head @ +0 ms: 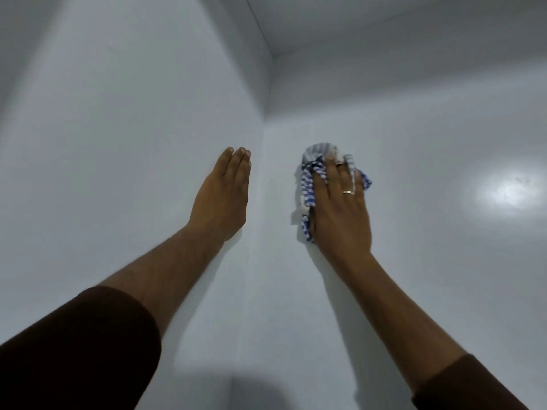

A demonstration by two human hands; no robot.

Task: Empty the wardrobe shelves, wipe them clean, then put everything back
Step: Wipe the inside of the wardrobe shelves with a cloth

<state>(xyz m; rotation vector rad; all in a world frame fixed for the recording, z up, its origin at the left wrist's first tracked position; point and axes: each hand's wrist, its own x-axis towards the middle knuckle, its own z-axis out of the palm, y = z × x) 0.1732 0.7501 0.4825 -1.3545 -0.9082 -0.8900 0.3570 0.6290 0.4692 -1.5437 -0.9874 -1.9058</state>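
Head view: right hand presses cloth, seemingly flat

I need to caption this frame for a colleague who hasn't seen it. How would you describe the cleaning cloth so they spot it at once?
Start at the vertical inner corner of the white wardrobe. Just right of it, the right hand, which wears a ring, presses flat on a crumpled cloth. Its blue and white stripes are the only pattern against the plain panels; the left hand is bare.

Ring and sleeves

A thin ring circles one finger; dark brown sleeves cover both forearms up to below the wrists.
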